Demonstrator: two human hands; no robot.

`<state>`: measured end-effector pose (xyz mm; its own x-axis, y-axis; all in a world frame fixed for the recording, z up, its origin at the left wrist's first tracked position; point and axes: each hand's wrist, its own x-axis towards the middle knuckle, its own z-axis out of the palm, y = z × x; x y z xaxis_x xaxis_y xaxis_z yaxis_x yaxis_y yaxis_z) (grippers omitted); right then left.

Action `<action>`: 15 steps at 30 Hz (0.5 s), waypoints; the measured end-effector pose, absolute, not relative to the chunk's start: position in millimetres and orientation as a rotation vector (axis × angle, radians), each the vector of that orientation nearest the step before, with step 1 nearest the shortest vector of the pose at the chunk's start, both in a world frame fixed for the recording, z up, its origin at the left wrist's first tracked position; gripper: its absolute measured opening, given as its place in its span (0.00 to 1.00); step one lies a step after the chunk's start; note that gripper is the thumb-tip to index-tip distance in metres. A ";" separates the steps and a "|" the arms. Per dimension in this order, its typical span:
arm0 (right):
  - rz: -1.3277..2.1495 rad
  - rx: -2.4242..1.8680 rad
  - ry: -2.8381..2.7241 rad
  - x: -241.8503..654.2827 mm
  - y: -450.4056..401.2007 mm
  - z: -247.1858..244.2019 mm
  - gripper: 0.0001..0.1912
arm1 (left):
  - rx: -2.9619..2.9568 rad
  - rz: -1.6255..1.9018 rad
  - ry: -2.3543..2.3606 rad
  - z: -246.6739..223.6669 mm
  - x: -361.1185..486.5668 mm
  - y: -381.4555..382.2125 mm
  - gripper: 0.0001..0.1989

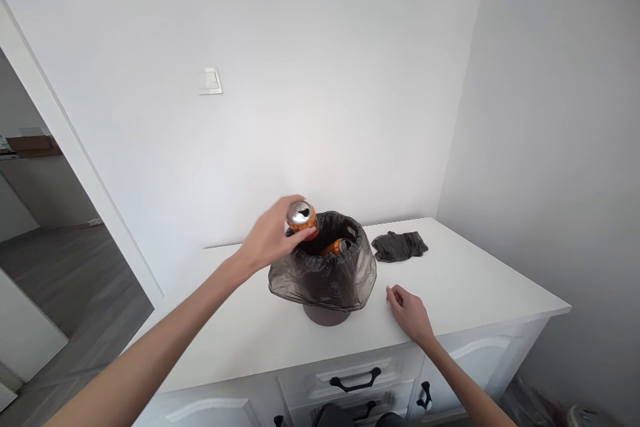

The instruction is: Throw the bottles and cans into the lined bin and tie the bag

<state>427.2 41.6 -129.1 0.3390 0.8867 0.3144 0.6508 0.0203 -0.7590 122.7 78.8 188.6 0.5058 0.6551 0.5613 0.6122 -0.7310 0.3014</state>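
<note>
My left hand [275, 230] is wrapped round an orange drink can [302, 215] with an opened silver top. It holds the can tilted over the left rim of a small trash bin [326, 315]. A dark see-through trash bag [325, 280] lines the bin and hangs down over its outside. Inside the bag's mouth a second orange can [338, 247] lies tilted, partly hidden by the bag. My right hand [410, 313] rests on the white cabinet top near the front edge, right of the bin, with its fingers curled and nothing seen in them.
A folded dark plastic bag [400, 247] lies on the cabinet top [475, 287], right of the bin. White walls stand behind and to the right. Drawers with black handles [355, 380] are below. A light switch [211, 81] and a doorway are at the left.
</note>
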 end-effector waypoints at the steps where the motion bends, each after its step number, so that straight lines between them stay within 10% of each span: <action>1: 0.333 -1.694 -1.383 427.7 42.1 -128.7 0.27 | 2.710 0.928 1.101 182.4 134.8 86.0 0.32; 10: 0.432 -1.617 -1.322 431.2 43.9 -124.9 0.27 | 2.397 0.844 1.394 153.9 129.0 117.9 0.34; 15: 1.035 -1.289 -1.161 417.1 43.8 -86.8 0.30 | 2.120 0.710 1.557 143.6 101.2 109.4 0.28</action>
<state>417.1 43.8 -86.8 0.1497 0.9875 0.0491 0.0644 0.0398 -0.9971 101.2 109.4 143.6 0.2452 0.9568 0.1563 0.7455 -0.2891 0.6005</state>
